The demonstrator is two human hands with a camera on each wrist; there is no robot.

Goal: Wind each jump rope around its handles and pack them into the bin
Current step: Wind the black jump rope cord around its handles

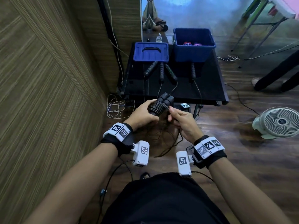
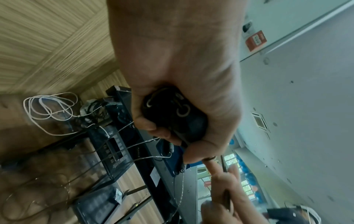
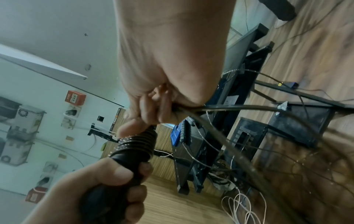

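Both forearms reach forward from the body, wrists level, meeting in front of the black table (image 1: 208, 88). The left hand (image 1: 143, 113) wraps its curled fingers and thumb around a pair of black handles (image 1: 163, 102) held side by side, their free ends pointing toward 1 o'clock in the head view; dark coils of rope (image 1: 156, 107) already circle the middle of the pair. The right hand (image 1: 182, 121), at 3 o'clock of the bundle and just beside it, pinches the loose rope between thumb and curled fingers (image 3: 149, 110), with the slack trailing down toward 6 o'clock between the wrists. On the table, four more handles (image 1: 161, 71) lie fanned out, their thin cords running over the near edge. The blue bin (image 1: 194, 52) stands at the table's far right, about 12 o'clock from the hands, with some coloured items inside. Its blue lid (image 1: 151, 52) lies flat at the bin's 9 o'clock. A white fan (image 1: 278, 122) sits on the floor at 3 o'clock.
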